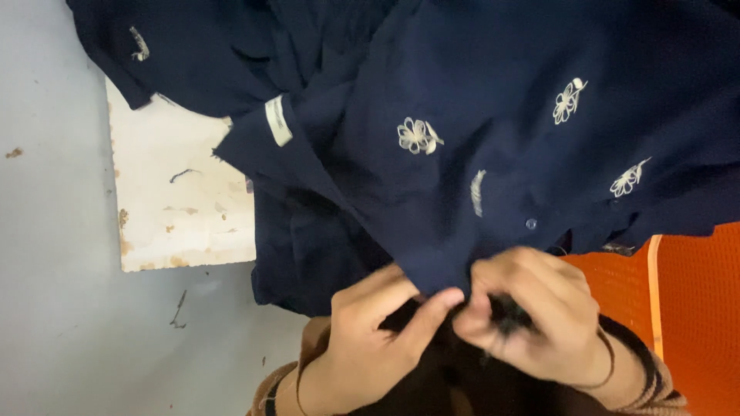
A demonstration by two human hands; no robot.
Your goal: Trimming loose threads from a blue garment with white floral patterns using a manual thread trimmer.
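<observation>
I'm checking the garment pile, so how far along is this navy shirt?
Done: nothing visibly finished; the navy shirt with white embroidered flowers lies bunched over the white board. In hand: the left hand and right hand pinch its lower edge below the button. Left: the shirt is still crumpled, unfolded.

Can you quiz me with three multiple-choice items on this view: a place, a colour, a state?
1. Where is the orange crate?
A. lower right, under the cloth's edge
B. upper left
C. on the white board

2. What colour is the garment?
A. red
B. dark navy with pale embroidered flowers
C. plain green

3. How are the hands placed?
A. both flat on the floor
B. one raised, empty
C. both pinching the garment's lower edge

Key: 1 A, orange mesh shows beside the right hand. 2 B, white flowers on navy. 3 C, the left hand and right hand grip the fabric edge together.
</observation>
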